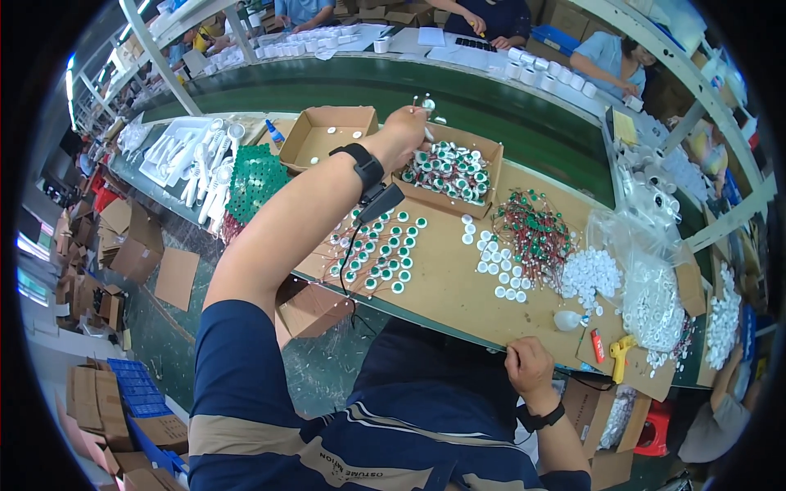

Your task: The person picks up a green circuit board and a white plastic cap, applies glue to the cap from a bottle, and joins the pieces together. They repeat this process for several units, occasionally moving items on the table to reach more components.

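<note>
My left arm reaches across the bench, and my left hand [404, 133] is closed over the edge of a cardboard box [497, 177]. From its fingers stick out small white-and-green wired discs [427, 104]; how many is hard to tell. Inside the box lies a heap of similar discs [446, 172]. Below my forearm, white caps with green discs [393, 254] and thin red wires stand in loose rows. My right hand [530, 364] rests curled at the bench's near edge, its fingers folded; whether anything is in them is hidden. Nearest to it is a small white squeeze bottle [567, 320].
A second cardboard box [315, 131] holds a few white caps. Tangled wired green discs [536, 233], loose white caps [591, 274], a yellow glue gun [622, 357] and a red lighter [598, 345] lie rightward. Green disc sheets [255, 180] are at left. Co-workers sit beyond the green conveyor [327, 86].
</note>
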`<move>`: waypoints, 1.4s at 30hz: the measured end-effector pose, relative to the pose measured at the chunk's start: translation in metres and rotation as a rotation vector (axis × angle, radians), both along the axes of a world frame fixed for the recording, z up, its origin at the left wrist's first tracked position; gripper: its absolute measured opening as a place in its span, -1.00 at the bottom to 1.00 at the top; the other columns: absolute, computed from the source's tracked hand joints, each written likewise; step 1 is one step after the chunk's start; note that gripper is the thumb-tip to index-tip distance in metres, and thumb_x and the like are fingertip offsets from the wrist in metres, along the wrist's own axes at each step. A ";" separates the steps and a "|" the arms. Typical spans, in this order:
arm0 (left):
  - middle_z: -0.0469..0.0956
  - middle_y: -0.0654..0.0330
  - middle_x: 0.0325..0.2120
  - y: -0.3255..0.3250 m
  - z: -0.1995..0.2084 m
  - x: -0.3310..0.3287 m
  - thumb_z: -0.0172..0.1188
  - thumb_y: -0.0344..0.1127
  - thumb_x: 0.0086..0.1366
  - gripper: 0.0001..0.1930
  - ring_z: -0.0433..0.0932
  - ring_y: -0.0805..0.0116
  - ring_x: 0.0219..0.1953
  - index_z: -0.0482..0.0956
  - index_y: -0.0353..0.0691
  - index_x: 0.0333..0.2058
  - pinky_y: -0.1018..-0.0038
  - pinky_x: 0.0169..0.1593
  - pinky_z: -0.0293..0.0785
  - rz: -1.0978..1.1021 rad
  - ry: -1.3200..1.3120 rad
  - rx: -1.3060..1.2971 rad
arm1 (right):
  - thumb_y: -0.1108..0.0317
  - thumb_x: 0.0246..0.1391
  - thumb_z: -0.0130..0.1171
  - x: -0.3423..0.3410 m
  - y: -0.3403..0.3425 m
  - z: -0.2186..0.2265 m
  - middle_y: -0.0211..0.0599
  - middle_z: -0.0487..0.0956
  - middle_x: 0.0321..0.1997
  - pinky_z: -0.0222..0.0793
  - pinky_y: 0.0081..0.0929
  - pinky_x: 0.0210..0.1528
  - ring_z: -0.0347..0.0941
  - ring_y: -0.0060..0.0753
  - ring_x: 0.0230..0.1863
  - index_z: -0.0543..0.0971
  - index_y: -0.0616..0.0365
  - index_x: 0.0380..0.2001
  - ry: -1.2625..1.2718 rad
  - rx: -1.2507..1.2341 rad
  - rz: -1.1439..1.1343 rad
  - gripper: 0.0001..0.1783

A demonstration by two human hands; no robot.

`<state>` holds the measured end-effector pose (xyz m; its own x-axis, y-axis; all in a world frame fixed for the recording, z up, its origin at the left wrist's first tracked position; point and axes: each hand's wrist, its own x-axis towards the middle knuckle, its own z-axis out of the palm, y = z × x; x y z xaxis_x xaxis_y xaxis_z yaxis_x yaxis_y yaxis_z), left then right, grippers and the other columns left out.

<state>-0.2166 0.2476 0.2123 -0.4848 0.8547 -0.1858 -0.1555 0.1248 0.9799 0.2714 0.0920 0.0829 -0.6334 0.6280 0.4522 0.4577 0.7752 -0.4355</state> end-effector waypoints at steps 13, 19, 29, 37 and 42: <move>0.60 0.03 0.35 -0.085 0.004 -0.028 0.36 -0.26 0.55 -0.32 0.59 0.19 0.36 0.40 -0.16 0.56 0.25 0.39 0.54 -0.110 0.461 -0.133 | 0.57 0.14 0.45 0.001 0.001 0.001 -0.12 0.67 -0.26 0.63 -0.11 -0.26 0.69 0.08 -0.30 0.71 0.16 -0.23 0.018 -0.032 0.013 -0.85; 0.50 -0.12 0.49 -0.186 0.002 -0.065 0.54 -0.16 0.42 -0.13 0.47 0.01 0.54 0.37 -0.08 0.62 0.13 0.53 0.48 -0.267 0.691 0.003 | 0.52 0.12 0.49 0.002 0.004 -0.005 -0.19 0.67 -0.24 0.63 -0.13 -0.27 0.69 0.03 -0.30 0.71 0.10 -0.23 0.003 -0.028 0.011 -0.83; 0.16 -0.25 0.66 -0.283 -0.029 -0.066 0.81 -0.09 0.03 0.32 0.14 -0.26 0.70 0.17 0.01 0.70 0.04 0.70 0.19 -0.539 1.209 -0.178 | 0.58 0.18 0.42 -0.001 0.004 -0.002 -0.09 0.67 -0.24 0.61 -0.13 -0.28 0.67 0.09 -0.32 0.68 0.17 -0.20 -0.007 -0.020 0.027 -0.85; 0.12 -0.22 0.67 -0.294 -0.068 -0.067 0.84 0.02 -0.07 0.41 0.04 -0.30 0.72 0.14 0.10 0.71 -0.03 0.73 0.09 -0.507 1.324 -0.175 | 0.58 0.19 0.41 0.000 0.005 -0.004 -0.08 0.67 -0.23 0.61 -0.11 -0.28 0.68 0.12 -0.31 0.68 0.18 -0.18 -0.018 -0.014 0.033 -0.84; 0.16 -0.15 0.67 -0.288 -0.069 -0.060 0.84 0.07 -0.10 0.41 0.09 -0.28 0.71 0.17 0.13 0.71 -0.07 0.72 0.09 -0.561 1.398 -0.228 | 0.59 0.19 0.42 0.001 0.004 -0.005 -0.06 0.67 -0.23 0.61 -0.11 -0.28 0.68 0.13 -0.30 0.69 0.18 -0.17 -0.030 -0.014 0.027 -0.83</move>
